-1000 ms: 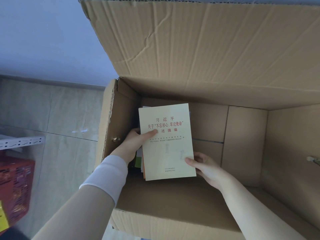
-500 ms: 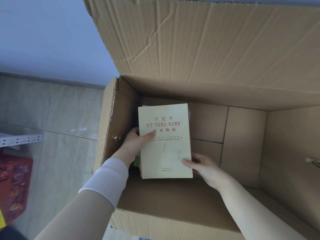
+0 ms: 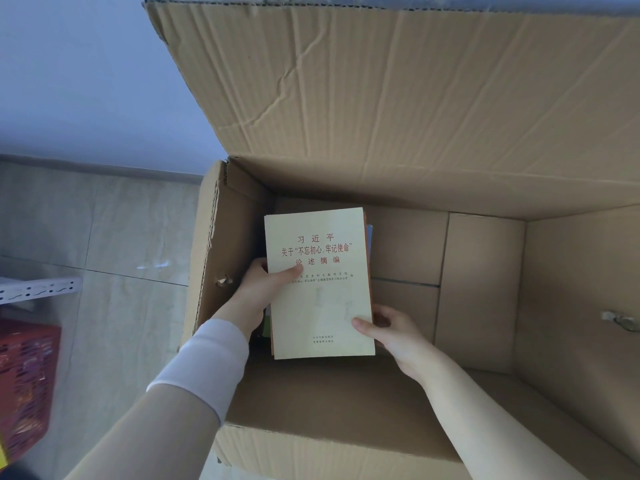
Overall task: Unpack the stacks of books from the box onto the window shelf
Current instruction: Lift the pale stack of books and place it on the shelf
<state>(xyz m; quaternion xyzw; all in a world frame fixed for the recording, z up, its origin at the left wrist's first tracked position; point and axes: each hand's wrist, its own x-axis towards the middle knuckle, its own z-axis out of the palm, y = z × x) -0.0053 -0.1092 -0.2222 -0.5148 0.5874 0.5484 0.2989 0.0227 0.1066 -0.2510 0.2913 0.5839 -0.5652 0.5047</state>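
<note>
At far left, a red plastic crate [image 3: 24, 375] sits on the tiled floor, well apart from the open cardboard box [image 3: 485, 289] in front of me. My left hand [image 3: 263, 289] reaches down along the box's left wall. Its thumb lies flat on the cream cover and its fingers are hidden at the left side of the stack of books [image 3: 318, 289], gripping it.

The stack is in the box's left half, cover facing up. I cannot tell whether it is off the bottom. Its long axis runs from me towards the far wall. The red title reads upright to me, so the top edge points away.

My right hand [image 3: 391, 330] grips the right edge near the close corner, thumb on top and fingers curled underneath.

These look like soft paperbacks: fairly heavy together, bendy, with smooth covers that could slide. I judge that holding both long sides, fingers under and thumbs clamping down, is best.
</note>
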